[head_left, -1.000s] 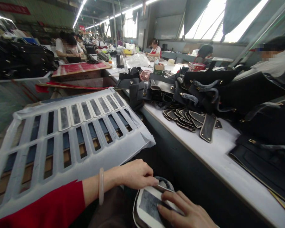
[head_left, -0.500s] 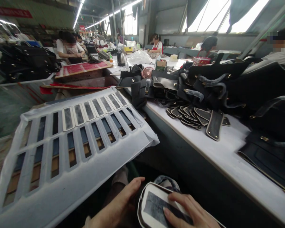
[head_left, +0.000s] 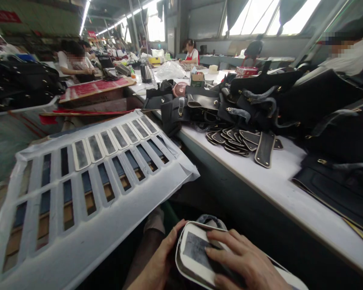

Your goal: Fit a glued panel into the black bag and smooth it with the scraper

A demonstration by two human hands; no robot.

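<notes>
A dark bag [head_left: 178,264] with a pale rim is in front of me at the bottom, its long narrow face turned up. On that face lies a pale-bordered strip [head_left: 196,245] with a dark grey middle. My right hand [head_left: 245,257] rests on the strip, fingers spread and laid flat over it. My left hand [head_left: 163,253] holds the bag's left end; its thumb side shows at the rim, while the other fingers are hidden. Similar strips [head_left: 96,148] lie in a row on a white slotted rack [head_left: 87,245] to my left.
A long white-topped table [head_left: 236,165] runs along my right. On it are a heap of dark trimmed pieces [head_left: 230,141], black bags [head_left: 341,173] and a small pink fan [head_left: 179,89]. A bin [head_left: 27,117] of black bags stands far left. Several people work farther back.
My left hand has come in against the bag's end. My right hand has shifted and flattened over the strip. The whole view has swung slightly to the right.
</notes>
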